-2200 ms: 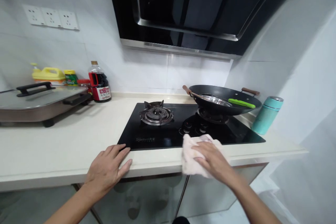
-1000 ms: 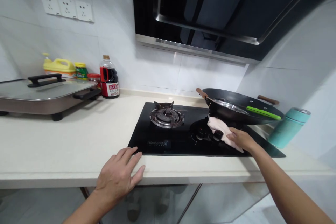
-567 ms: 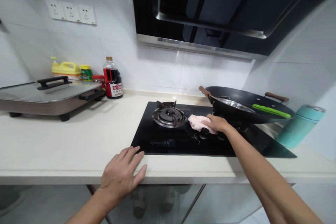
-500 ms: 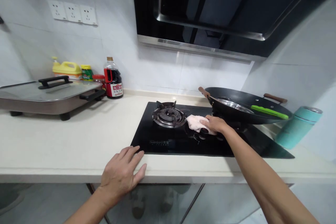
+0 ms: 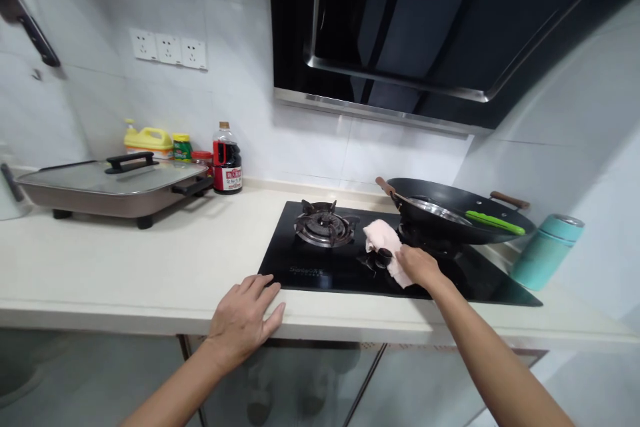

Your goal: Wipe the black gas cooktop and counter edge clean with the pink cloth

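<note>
My right hand (image 5: 417, 265) grips the pink cloth (image 5: 381, 237) mid-hob (image 5: 345, 281), beside a knob (image 5: 384, 257); my left hand (image 5: 243, 317) rests open on the bench (image 5: 150, 263). I judge the work unfinished, with the wok (image 5: 450, 232) covering the hob's far right.

Cooktop (image 5: 345, 277): one. On it: one bare burner (image 5: 325, 230), one wok (image 5: 457, 197), one pink cloth (image 5: 381, 233). Right of it: one turquoise flask (image 5: 547, 253). Above: one range hood (image 5: 395, 20). Left: one lidded pan (image 5: 115, 201), one sauce bottle (image 5: 227, 160), one yellow jug (image 5: 150, 140), one green canister (image 5: 182, 147), one red-lidded jar (image 5: 202, 157), three socket plates (image 5: 169, 49). Hands: two, left hand (image 5: 243, 320) and right hand (image 5: 419, 265).
</note>
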Action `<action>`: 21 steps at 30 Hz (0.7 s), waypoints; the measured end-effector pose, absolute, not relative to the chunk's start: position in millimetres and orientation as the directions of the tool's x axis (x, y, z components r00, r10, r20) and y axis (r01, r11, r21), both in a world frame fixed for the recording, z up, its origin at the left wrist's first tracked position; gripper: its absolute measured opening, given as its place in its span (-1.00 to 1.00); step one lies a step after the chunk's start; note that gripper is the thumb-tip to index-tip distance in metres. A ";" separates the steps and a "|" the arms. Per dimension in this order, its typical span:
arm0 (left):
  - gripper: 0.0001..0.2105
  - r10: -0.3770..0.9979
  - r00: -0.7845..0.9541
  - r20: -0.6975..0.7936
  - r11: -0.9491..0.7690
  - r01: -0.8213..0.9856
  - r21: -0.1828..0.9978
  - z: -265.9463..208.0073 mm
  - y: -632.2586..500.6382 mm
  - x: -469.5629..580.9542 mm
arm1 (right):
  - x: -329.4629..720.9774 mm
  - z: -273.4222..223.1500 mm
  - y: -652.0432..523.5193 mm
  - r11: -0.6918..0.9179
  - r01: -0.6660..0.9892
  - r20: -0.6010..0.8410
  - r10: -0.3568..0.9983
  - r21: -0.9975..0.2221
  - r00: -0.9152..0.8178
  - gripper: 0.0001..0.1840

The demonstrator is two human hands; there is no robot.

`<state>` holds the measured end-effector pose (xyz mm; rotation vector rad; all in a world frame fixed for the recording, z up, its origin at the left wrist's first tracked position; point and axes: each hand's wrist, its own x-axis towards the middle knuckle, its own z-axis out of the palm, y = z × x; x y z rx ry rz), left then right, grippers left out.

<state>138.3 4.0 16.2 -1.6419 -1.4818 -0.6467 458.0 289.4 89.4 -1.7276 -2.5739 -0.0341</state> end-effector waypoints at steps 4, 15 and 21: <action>-0.78 0.550 0.172 0.817 0.022 0.975 -0.220 16.1 3.8 139.6 | 474.2 83.5 264.6 0.355 0.934 0.040 0.935 -0.038 -0.353 -0.54; -0.78 0.565 0.147 0.812 0.015 0.982 -0.189 16.2 3.6 141.2 | 437.2 88.3 310.4 0.329 0.944 0.012 0.944 -0.022 -0.329 -0.64; -0.76 0.574 0.151 0.805 0.018 0.980 -0.197 17.8 0.9 143.6 | 406.4 103.5 350.7 0.413 0.911 -0.086 0.908 0.012 -0.410 -0.63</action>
